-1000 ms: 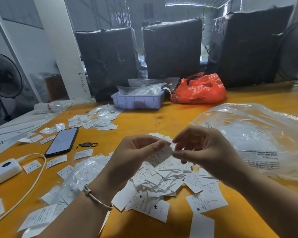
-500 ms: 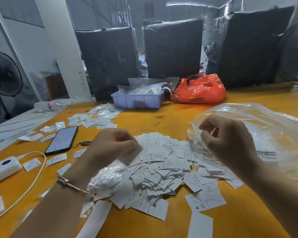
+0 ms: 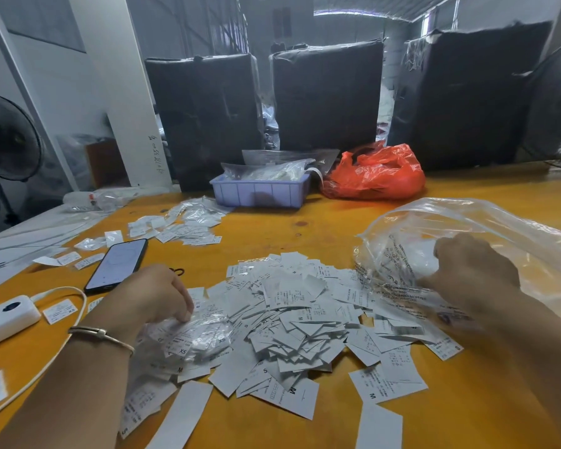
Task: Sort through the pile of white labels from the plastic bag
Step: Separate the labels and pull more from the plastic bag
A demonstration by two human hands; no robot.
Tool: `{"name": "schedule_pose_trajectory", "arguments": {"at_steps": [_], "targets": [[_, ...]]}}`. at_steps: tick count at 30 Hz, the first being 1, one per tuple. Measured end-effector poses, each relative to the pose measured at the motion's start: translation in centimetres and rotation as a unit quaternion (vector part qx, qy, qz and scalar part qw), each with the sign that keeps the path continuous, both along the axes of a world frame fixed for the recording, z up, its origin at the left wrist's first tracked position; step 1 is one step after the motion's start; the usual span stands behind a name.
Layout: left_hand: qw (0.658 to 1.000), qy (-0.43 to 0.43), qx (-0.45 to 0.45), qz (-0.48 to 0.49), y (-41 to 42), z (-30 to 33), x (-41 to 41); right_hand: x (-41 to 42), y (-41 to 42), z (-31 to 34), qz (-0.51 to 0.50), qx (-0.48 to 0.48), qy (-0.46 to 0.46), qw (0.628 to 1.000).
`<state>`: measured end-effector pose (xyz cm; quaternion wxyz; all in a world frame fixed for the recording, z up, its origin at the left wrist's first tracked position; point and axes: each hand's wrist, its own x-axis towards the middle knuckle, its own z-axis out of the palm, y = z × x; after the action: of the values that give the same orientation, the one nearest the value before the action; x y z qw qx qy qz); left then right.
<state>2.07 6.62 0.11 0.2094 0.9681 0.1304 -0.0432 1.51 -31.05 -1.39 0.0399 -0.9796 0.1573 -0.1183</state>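
Spreading wide under both hands: an orange table. Bulging just beyond and to the right of the right hand: a big clear plastic bag, mouth lying toward the pile. Lying between the two hands and reaching in front of them: the pile of white labels, many printed with size letters. Sitting well beyond both hands: a red plastic bag beside a lavender tray. Curling fingers down at the pile's left edge: the left hand, fingertips touching crinkled clear film and labels there; a firm grip not discernible. Gripping the bag's near edge: the right hand, fingers bent into the plastic. Resting just beyond the left hand: a dark phone. Lying left of the left wrist: a white power bank with its cable.
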Motion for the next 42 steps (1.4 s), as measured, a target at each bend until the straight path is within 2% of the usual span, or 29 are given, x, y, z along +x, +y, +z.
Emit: {"name": "schedule_pose_trajectory", "arguments": {"at_steps": [5,8,13,19,24,27,32,34,36,37,39,42], "targets": [[0.999,-0.037,0.014,-0.004,-0.7,-0.1,0.3,0.3,-0.3,-0.7,0.015,-0.028,-0.045,0.998],[0.993,-0.117,-0.006,-0.032,-2.2,-0.6,0.4,0.7,-0.5,-1.0,0.020,-0.034,-0.064,0.997],[0.960,-0.246,-0.033,-0.132,-5.4,-1.6,-0.4,1.0,-0.9,-1.6,0.019,-0.051,-0.038,0.998],[0.940,-0.226,-0.041,-0.253,-7.8,-2.8,-1.4,1.1,-1.1,-1.6,0.036,-0.023,-0.093,0.995],[0.937,-0.204,-0.062,-0.277,-8.4,-3.5,-1.4,1.1,-1.0,-1.4,0.018,-0.007,-0.049,0.999],[0.938,-0.207,-0.066,-0.271,-8.2,-3.6,-1.3,1.0,-1.0,-1.4,0.032,0.025,-0.094,0.995],[0.937,-0.210,-0.068,-0.270,-8.0,-3.8,-1.1,0.9,-0.4,-1.3,0.067,0.026,-0.197,0.978],[0.938,-0.208,-0.066,-0.270,-8.1,-3.8,-1.0,1.0,-0.3,-1.4,0.060,0.016,-0.158,0.986],[0.938,-0.209,-0.066,-0.269,-8.0,-3.9,-1.0,1.0,-0.1,-1.5,0.046,-0.054,-0.062,0.996],[0.938,-0.209,-0.067,-0.269,-8.0,-3.9,-1.0,1.0,-0.2,-1.7,0.043,-0.079,-0.052,0.995],[0.939,-0.205,-0.069,-0.266,-8.0,-3.9,-1.0,1.0,-0.4,-1.8,0.047,-0.070,-0.102,0.991],[0.941,-0.199,-0.064,-0.266,-8.1,-3.9,-1.1,0.8,-0.3,-1.6,0.073,0.007,-0.214,0.974]]}}
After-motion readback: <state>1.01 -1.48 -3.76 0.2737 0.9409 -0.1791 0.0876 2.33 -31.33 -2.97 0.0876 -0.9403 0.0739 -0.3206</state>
